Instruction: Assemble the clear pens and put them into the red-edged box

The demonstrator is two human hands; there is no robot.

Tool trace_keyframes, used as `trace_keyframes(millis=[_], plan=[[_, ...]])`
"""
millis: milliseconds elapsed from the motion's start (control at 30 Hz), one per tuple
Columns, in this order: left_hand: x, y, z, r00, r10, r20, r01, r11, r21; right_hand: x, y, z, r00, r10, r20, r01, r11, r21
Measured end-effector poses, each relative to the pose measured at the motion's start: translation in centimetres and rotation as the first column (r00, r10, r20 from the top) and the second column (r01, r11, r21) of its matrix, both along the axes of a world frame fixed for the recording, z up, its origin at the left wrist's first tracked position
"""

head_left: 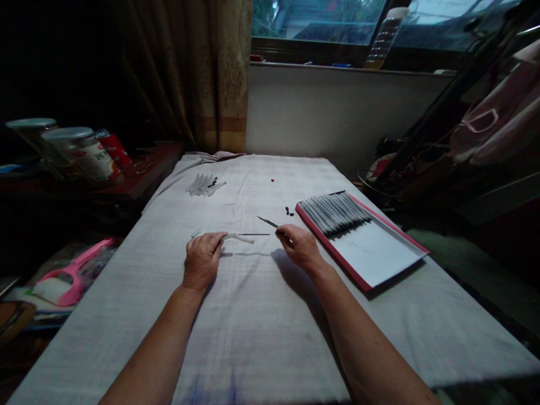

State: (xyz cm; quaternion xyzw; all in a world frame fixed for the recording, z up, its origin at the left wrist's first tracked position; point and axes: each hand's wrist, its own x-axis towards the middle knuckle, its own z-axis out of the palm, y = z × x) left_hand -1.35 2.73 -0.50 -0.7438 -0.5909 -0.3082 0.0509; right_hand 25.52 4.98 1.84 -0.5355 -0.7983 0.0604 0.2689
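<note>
My left hand [203, 259] is closed on a clear pen barrel [239, 238] that points right, low over the white cloth. My right hand [300, 245] pinches thin dark pen refills [267, 222]; one slants up and away, and another thin one [253, 234] runs toward the barrel's open end. The two hands are a short gap apart near the middle of the cloth-covered table [261, 315].
A red-edged tray [382, 259] at the right holds a row of assembled pens [335, 212]. A heap of clear barrels [205, 185] lies at the far left. Small black caps [289, 212] and a red bit [273, 180] lie beyond. Jars [84, 152] stand on a side shelf.
</note>
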Motion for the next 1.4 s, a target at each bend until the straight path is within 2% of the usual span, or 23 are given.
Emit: trace_keyframes(millis=[200, 400, 500, 600, 667, 733, 800, 867, 1033, 1233, 1333, 1400], plan=[[0.4, -0.4, 0.5, 0.998, -0.036, -0.044, 0.036, 0.999, -0.003, -0.1, 0.2, -0.3, 0.999, 0.019, -0.041, -0.020, 0.999, -0.025], [0.8, -0.5, 0.4, 0.993, -0.113, -0.038, 0.110, 0.992, -0.054, -0.3, 0.4, -0.9, 0.948, 0.042, -0.315, -0.064, 0.996, -0.058], [1.3, -0.7, 0.2, 0.982, -0.186, -0.018, 0.184, 0.981, -0.068, -1.4, 0.1, -0.9, 0.913, 0.069, -0.402, -0.130, 0.984, -0.125], [1.6, -0.8, -0.1, 0.979, -0.198, 0.042, 0.199, 0.980, -0.025, -1.8, 0.9, -0.3, 0.884, 0.075, -0.462, -0.189, 0.960, -0.207], [1.6, -0.6, -0.2, 0.979, -0.164, 0.120, 0.165, 0.986, 0.002, -1.4, 2.3, 0.5, 0.924, -0.015, -0.381, -0.081, 0.969, -0.233], [1.6, -0.4, -0.3, 0.972, -0.119, 0.205, 0.119, 0.993, 0.010, -0.6, 4.0, 1.2, 0.979, -0.172, -0.112, 0.145, 0.966, -0.215], [1.5, -0.3, -0.4, 0.960, -0.092, 0.263, 0.094, 0.996, 0.007, 0.0, 5.7, 1.6, 0.942, -0.282, 0.181, 0.314, 0.932, -0.179], [1.5, -0.3, -0.4, 0.954, -0.090, 0.284, 0.095, 0.996, -0.003, 0.2, 6.9, 1.7, 0.895, -0.298, 0.332, 0.374, 0.907, -0.193], [1.8, -0.4, -0.4, 0.954, -0.107, 0.281, 0.125, 0.991, -0.045, -0.2, 7.9, 1.0, 0.856, -0.315, 0.411, 0.442, 0.858, -0.262], [1.6, -0.3, -0.8, 0.950, -0.122, 0.286, 0.137, 0.990, -0.032, 0.4, 7.2, 0.6, 0.831, -0.402, 0.385, 0.507, 0.833, -0.224], [1.6, -0.3, -0.9, 0.950, -0.147, 0.275, 0.153, 0.988, 0.002, 0.6, 5.9, 0.0, 0.845, -0.410, 0.343, 0.494, 0.844, -0.208], [1.6, -0.3, -1.0, 0.950, -0.169, 0.262, 0.166, 0.986, 0.034, 0.4, 4.6, -0.7, 0.908, -0.381, 0.174, 0.413, 0.884, -0.218]])
